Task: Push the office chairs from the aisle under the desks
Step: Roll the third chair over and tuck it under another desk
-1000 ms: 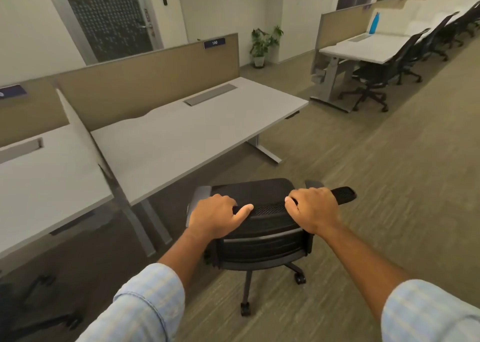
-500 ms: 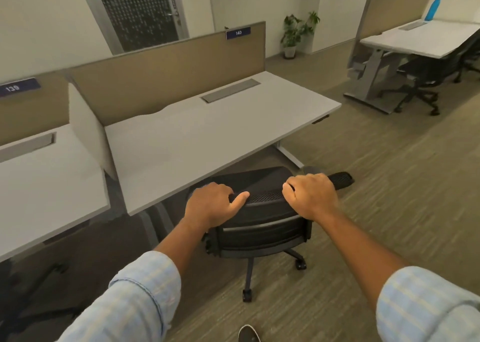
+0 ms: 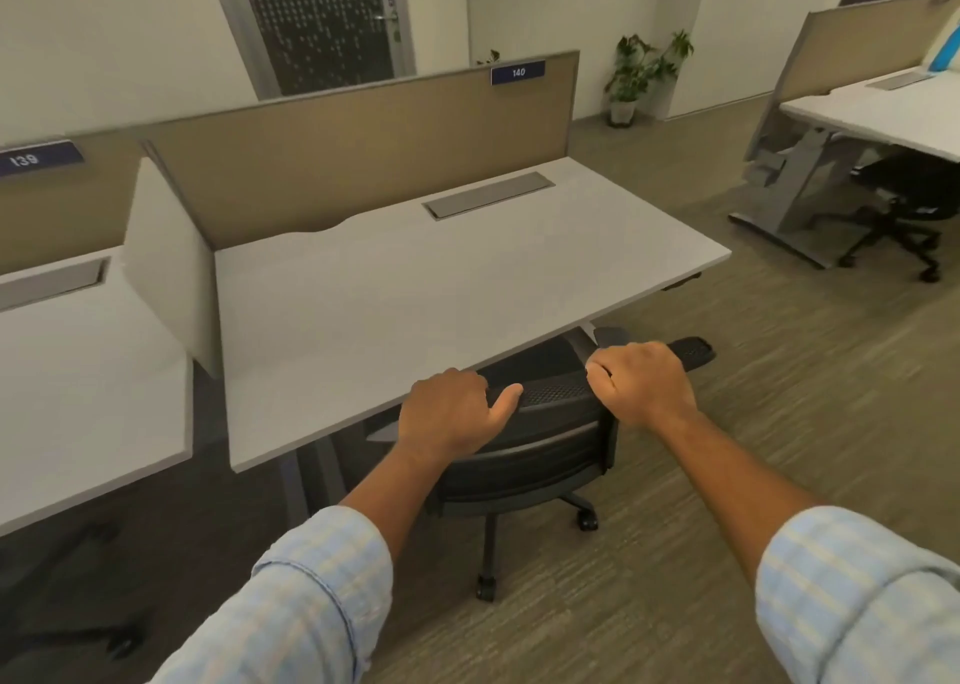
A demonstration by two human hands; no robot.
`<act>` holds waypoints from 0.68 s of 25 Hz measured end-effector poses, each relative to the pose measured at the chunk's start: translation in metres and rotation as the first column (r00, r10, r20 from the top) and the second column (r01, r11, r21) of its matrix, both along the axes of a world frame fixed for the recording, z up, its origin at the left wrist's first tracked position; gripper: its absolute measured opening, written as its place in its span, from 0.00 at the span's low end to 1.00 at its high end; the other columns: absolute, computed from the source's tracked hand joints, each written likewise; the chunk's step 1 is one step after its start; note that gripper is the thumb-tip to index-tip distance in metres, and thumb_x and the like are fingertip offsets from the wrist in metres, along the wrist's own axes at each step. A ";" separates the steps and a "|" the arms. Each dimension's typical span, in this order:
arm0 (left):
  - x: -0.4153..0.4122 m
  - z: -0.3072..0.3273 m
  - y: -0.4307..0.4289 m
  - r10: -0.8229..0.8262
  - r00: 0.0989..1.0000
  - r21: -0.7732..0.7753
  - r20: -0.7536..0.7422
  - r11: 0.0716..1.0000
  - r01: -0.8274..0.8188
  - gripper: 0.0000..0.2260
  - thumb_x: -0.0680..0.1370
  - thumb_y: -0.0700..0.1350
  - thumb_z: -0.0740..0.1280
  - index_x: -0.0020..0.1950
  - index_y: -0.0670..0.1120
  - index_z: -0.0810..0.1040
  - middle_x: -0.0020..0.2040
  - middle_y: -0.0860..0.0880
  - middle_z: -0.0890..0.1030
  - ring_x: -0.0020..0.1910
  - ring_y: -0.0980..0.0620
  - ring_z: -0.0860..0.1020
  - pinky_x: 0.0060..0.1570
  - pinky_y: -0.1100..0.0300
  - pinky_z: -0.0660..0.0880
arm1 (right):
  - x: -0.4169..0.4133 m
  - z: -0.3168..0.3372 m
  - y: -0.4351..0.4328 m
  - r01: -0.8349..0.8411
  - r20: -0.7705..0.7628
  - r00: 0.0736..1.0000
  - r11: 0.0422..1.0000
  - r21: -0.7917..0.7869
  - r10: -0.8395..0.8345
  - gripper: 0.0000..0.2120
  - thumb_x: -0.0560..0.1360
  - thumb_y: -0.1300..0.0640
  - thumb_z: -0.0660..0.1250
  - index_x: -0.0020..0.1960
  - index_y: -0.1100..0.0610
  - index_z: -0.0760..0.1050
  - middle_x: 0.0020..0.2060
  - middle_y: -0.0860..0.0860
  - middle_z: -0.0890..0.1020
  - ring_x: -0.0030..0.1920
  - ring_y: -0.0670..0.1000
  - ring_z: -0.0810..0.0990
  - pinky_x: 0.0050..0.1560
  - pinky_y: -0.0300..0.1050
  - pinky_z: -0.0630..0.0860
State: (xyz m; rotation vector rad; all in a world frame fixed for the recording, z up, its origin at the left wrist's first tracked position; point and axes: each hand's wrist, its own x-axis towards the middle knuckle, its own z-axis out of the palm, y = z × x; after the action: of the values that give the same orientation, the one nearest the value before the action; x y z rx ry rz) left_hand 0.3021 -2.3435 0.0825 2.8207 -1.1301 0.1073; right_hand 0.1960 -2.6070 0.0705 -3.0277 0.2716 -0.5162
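A black mesh office chair (image 3: 524, 454) stands at the front edge of the grey desk (image 3: 415, 288) marked 140. Its seat is mostly hidden under the desktop; the backrest, right armrest and wheeled base still show. My left hand (image 3: 452, 413) grips the top of the backrest on its left side, thumb along the rim. My right hand (image 3: 641, 384) is closed over the backrest top on its right side. Both forearms reach forward in light checked sleeves.
A second grey desk (image 3: 78, 371), marked 139, adjoins on the left behind a white divider (image 3: 166, 288). Another desk (image 3: 883, 111) with a black chair (image 3: 904, 205) under it stands at the right across the carpeted aisle. A potted plant (image 3: 639, 75) sits by the far wall.
The chair has rolled forward with both hands on its backrest, and its seat has gone under desk 140. The view has closed in on the desk.
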 end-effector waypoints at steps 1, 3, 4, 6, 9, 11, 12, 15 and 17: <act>0.007 -0.001 -0.009 0.012 1.000 0.001 -0.005 1.000 -0.012 0.34 0.86 0.70 0.52 0.34 0.46 0.75 0.30 0.49 0.74 0.30 0.48 0.73 0.35 0.54 0.71 | 0.013 0.000 -0.010 -0.021 -0.010 1.000 1.000 -0.015 0.021 0.17 0.81 0.46 0.53 0.37 0.47 0.72 0.29 0.46 0.75 0.30 0.53 0.73 0.38 0.51 0.67; 0.013 0.003 -0.018 0.027 1.000 -0.007 -0.010 1.000 -0.027 0.35 0.86 0.70 0.52 0.34 0.45 0.77 0.30 0.49 0.76 0.29 0.48 0.74 0.33 0.55 0.67 | 0.027 0.000 -0.021 -0.046 0.011 0.999 0.999 -0.014 0.046 0.18 0.80 0.45 0.51 0.37 0.48 0.72 0.30 0.48 0.77 0.30 0.54 0.71 0.37 0.51 0.65; 0.022 0.002 -0.026 0.047 0.999 -0.007 -0.012 0.999 -0.047 0.35 0.85 0.70 0.52 0.34 0.45 0.77 0.30 0.49 0.76 0.30 0.48 0.74 0.33 0.55 0.66 | 0.039 0.000 -0.032 -0.046 0.008 0.999 0.999 -0.005 0.046 0.19 0.79 0.45 0.50 0.36 0.49 0.72 0.30 0.48 0.77 0.31 0.55 0.71 0.37 0.51 0.63; 0.033 0.000 -0.043 0.079 0.997 -0.015 -0.021 0.997 -0.080 0.34 0.85 0.70 0.53 0.34 0.45 0.76 0.30 0.49 0.76 0.30 0.48 0.75 0.34 0.55 0.67 | 0.060 -0.002 -0.051 -0.058 -0.024 0.998 0.998 -0.005 0.058 0.19 0.79 0.44 0.50 0.34 0.50 0.70 0.29 0.48 0.74 0.30 0.56 0.72 0.36 0.51 0.63; 0.043 0.000 -0.060 0.116 0.992 -0.025 -0.041 0.993 -0.117 0.33 0.85 0.69 0.53 0.33 0.46 0.74 0.31 0.49 0.76 0.31 0.47 0.75 0.34 0.55 0.69 | 0.081 -0.002 -0.069 -0.104 -0.029 0.994 0.995 0.001 0.104 0.18 0.79 0.46 0.52 0.34 0.50 0.68 0.28 0.48 0.74 0.30 0.57 0.72 0.36 0.51 0.63; 0.052 0.002 -0.072 0.142 0.989 -0.027 -0.050 0.989 -0.143 0.33 0.86 0.69 0.53 0.34 0.46 0.75 0.31 0.49 0.77 0.30 0.48 0.75 0.34 0.55 0.69 | 0.099 -0.001 -0.083 -0.141 -0.039 0.989 0.990 -0.016 0.141 0.19 0.79 0.46 0.50 0.34 0.50 0.70 0.28 0.49 0.75 0.29 0.57 0.73 0.36 0.50 0.63; 0.055 0.003 -0.072 0.143 0.988 -0.033 -0.056 0.989 -0.145 0.33 0.86 0.69 0.53 0.34 0.46 0.75 0.31 0.49 0.77 0.30 0.49 0.75 0.33 0.56 0.67 | 0.102 0.001 -0.084 -0.151 -0.032 0.988 0.988 -0.019 0.150 0.19 0.78 0.46 0.49 0.34 0.50 0.70 0.28 0.49 0.75 0.28 0.56 0.72 0.36 0.50 0.63; 0.071 0.003 -0.090 0.181 0.981 -0.045 -0.067 0.982 -0.184 0.32 0.86 0.68 0.54 0.32 0.47 0.71 0.30 0.49 0.75 0.29 0.50 0.73 0.33 0.56 0.65 | 0.126 0.002 -0.101 -0.185 -0.033 0.982 0.983 -0.003 0.185 0.20 0.78 0.46 0.47 0.33 0.51 0.69 0.26 0.48 0.71 0.27 0.55 0.70 0.37 0.49 0.62; 0.079 0.005 -0.095 0.190 0.979 -0.054 -0.073 0.980 -0.194 0.32 0.86 0.68 0.54 0.32 0.48 0.70 0.30 0.50 0.75 0.29 0.50 0.72 0.34 0.55 0.66 | 0.137 0.003 -0.105 -0.204 -0.021 0.979 0.979 0.001 0.204 0.18 0.78 0.47 0.48 0.33 0.50 0.66 0.26 0.47 0.69 0.27 0.55 0.69 0.38 0.50 0.63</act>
State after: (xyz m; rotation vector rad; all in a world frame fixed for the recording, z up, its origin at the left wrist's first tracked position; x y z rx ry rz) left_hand 0.3816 -2.4386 0.0875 2.8486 -0.8248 0.0597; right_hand 0.3335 -2.7123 0.0733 -3.0156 -0.0395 -0.4675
